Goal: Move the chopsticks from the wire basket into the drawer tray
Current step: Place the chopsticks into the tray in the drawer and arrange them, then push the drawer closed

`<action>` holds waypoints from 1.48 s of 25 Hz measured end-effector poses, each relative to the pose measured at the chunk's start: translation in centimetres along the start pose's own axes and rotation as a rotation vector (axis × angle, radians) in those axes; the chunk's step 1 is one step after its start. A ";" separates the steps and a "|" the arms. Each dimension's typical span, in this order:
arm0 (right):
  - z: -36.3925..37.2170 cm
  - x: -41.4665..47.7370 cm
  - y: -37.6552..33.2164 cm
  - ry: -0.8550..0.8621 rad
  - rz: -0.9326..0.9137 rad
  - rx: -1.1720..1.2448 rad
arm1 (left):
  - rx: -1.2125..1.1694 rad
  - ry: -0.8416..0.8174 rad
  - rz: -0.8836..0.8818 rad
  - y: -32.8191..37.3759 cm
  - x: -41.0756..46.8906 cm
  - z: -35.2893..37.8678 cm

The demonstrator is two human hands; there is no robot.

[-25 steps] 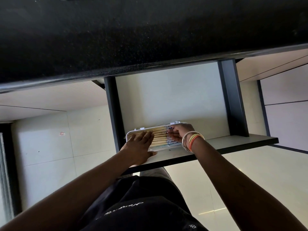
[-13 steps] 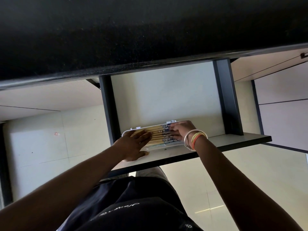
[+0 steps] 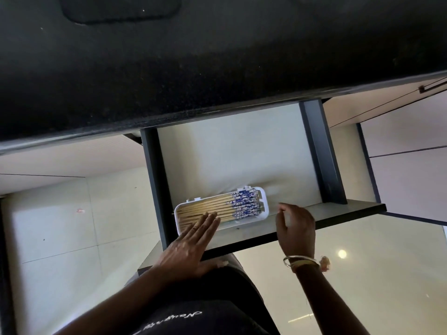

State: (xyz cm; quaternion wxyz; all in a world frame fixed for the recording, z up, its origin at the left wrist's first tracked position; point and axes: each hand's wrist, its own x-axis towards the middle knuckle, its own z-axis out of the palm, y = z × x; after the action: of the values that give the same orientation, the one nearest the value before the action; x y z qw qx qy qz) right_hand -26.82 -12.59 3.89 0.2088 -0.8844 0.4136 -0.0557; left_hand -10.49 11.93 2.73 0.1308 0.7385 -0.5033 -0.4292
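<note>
A white drawer tray (image 3: 264, 206) lies in the front left of the open drawer (image 3: 232, 155). Several wooden chopsticks (image 3: 217, 206) with blue-and-white patterned ends lie side by side in it. My left hand (image 3: 188, 247) is flat, its fingertips resting on the near left end of the chopsticks and the tray's rim. My right hand (image 3: 296, 228) hovers over the drawer's front edge to the right of the tray, fingers loosely curled and holding nothing. The wire basket is not in view.
A black countertop (image 3: 217, 56) overhangs the drawer. The drawer has dark side rails (image 3: 321, 151) and a dark front panel (image 3: 314, 220). Pale tiled floor (image 3: 60, 226) lies below on both sides. My dark clothing fills the bottom centre.
My right hand has lifted off the patterned ends of the chopsticks and pulled back to the right. My left hand has slid back toward the tray's near left corner.
</note>
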 end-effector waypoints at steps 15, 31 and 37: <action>2.0 7.6 -3.8 -0.025 -0.053 -0.177 | 0.413 0.435 -0.086 -1.9 3.4 -6.0; 2.8 17.6 -7.9 0.031 -0.273 -0.198 | 0.597 0.673 -0.245 -5.6 8.7 -13.9; 2.3 21.0 -6.8 -0.021 -0.634 -0.445 | 0.690 0.786 -0.276 -7.3 10.0 -15.1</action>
State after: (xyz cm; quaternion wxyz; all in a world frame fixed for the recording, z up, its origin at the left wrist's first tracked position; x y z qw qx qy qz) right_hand -7.72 -23.81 3.07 -0.0114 -0.9926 0.1195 -0.0175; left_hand 6.99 3.14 2.16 0.0013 0.9028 -0.4263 0.0564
